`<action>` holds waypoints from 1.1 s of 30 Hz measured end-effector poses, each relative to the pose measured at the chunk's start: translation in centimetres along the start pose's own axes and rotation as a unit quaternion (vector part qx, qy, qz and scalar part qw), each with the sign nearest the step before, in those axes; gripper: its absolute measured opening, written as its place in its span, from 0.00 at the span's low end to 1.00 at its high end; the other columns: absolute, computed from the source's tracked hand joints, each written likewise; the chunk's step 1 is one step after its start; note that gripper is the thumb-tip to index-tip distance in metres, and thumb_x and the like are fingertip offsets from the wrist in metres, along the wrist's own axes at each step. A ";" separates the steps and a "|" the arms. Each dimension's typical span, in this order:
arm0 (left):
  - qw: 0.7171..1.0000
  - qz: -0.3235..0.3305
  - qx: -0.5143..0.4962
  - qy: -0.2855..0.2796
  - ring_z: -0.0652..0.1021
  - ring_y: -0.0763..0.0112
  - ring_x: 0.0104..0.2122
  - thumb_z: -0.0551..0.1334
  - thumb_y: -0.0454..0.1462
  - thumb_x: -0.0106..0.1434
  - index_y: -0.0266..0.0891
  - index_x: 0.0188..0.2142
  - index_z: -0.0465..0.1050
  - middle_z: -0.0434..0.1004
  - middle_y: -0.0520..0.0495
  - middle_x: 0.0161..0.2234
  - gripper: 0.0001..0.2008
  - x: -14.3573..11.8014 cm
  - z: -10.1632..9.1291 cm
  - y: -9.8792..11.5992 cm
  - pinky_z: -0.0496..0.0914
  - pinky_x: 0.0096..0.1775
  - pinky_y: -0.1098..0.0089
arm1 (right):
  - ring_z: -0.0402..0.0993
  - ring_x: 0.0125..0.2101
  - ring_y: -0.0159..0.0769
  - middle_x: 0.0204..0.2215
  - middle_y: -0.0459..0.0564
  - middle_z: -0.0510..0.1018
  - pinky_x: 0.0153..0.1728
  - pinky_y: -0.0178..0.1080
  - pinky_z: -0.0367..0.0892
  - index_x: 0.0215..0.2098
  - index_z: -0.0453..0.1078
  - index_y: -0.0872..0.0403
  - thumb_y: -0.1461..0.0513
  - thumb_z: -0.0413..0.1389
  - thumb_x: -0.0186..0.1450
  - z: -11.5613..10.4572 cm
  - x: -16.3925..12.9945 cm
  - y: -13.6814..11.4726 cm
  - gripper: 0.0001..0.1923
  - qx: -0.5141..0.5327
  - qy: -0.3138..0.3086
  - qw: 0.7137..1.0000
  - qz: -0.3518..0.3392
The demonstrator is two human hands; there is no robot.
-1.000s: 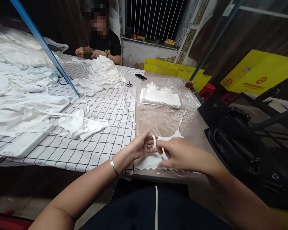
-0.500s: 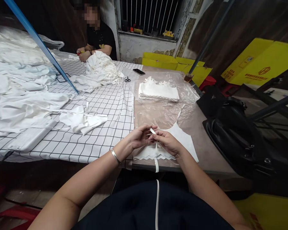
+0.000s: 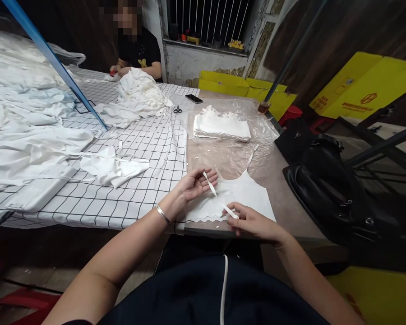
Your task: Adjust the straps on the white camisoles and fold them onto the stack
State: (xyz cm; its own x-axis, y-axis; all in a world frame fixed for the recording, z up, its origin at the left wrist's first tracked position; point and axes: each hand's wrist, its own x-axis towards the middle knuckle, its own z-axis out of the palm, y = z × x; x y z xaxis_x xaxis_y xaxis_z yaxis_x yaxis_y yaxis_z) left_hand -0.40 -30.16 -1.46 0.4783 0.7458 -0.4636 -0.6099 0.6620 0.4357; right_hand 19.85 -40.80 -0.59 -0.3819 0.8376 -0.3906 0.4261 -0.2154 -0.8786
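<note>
A small white garment (image 3: 243,196) with a scalloped hem lies flat on the table's near edge. One thin white strap (image 3: 219,196) of it is stretched between my hands. My left hand (image 3: 192,186) pinches the strap's upper end, palm turned up, a silver bangle on the wrist. My right hand (image 3: 253,222) rests on the hem and pinches the strap's lower end. The garment's other strap (image 3: 251,156) trails away across the table.
A stack of folded white pieces (image 3: 221,127) sits on clear plastic further back. Scissors (image 3: 177,109) and a phone (image 3: 194,98) lie beyond. White fabric (image 3: 30,131) heaps over the checked cloth (image 3: 149,180) on the left. Another person (image 3: 137,52) works at the far end. A black bag (image 3: 328,185) lies right.
My hands have drawn apart, stretching the strap out between them. The right hand dropped to the garment's hem and the garment now lies flatter.
</note>
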 end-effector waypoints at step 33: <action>0.994 0.015 0.088 0.067 0.80 0.68 0.29 0.56 0.35 0.67 0.37 0.37 0.70 0.78 0.43 0.30 0.06 1.6 0.2 0.9 0.77 0.33 0.68 | 0.77 0.33 0.34 0.32 0.53 0.82 0.38 0.35 0.67 0.39 0.76 0.58 0.53 0.68 0.53 -3.9 -0.3 -1.2 0.21 0.265 -0.102 0.957 0.065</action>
State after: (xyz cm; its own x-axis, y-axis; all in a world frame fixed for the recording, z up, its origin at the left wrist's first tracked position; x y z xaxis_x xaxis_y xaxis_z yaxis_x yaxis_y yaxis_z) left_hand 0.00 -28.37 -1.66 0.3648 0.7571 -0.5420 -0.4977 0.6505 0.5736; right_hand 22.64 -38.87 1.66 -0.5282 0.6831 -0.5043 0.0251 -0.5811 -0.8134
